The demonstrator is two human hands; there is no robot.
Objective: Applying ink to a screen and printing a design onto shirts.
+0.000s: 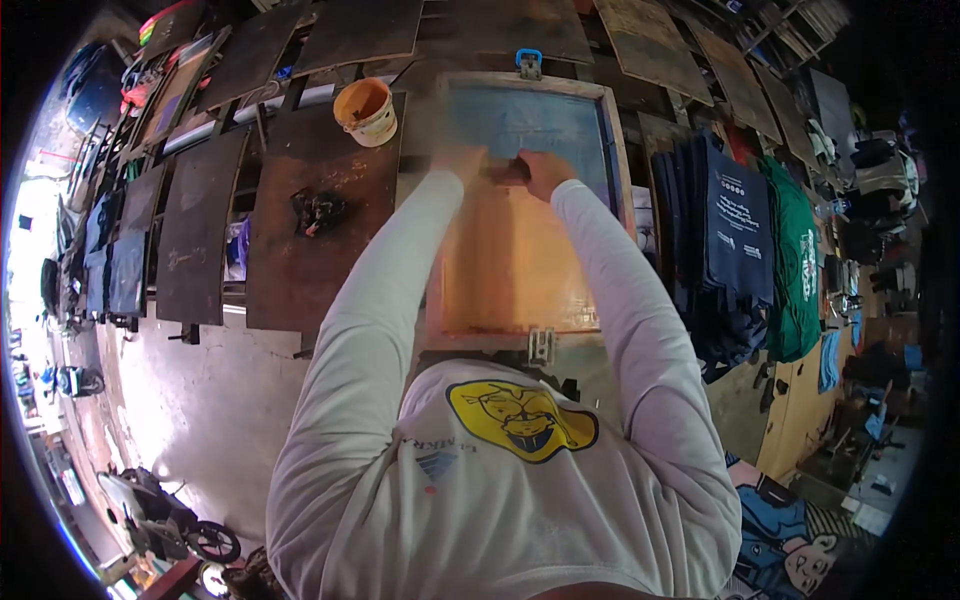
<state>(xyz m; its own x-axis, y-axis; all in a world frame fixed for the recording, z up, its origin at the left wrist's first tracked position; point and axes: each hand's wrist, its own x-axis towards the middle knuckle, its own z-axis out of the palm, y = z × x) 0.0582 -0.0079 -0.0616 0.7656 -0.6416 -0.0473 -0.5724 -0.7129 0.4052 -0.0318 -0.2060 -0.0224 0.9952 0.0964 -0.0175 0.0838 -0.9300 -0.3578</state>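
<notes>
Clamping a dark bar (506, 174), likely for steadiness, toward a framed screen's (530, 265) far edge, the right hand (545, 172) faces a left hand (460, 160) whose grip blurs beyond telling.

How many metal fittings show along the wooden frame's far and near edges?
2: the blue-looped fitting at the far edge of the wooden frame, and the plain fitting at the near edge. Others may be hidden.

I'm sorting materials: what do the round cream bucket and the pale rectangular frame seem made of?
Round cream bucket: probably plastic, fairly smooth, judging by its thin rim and smeared wall. Pale rectangular frame: likely matte wood, given its stained rails.
</notes>
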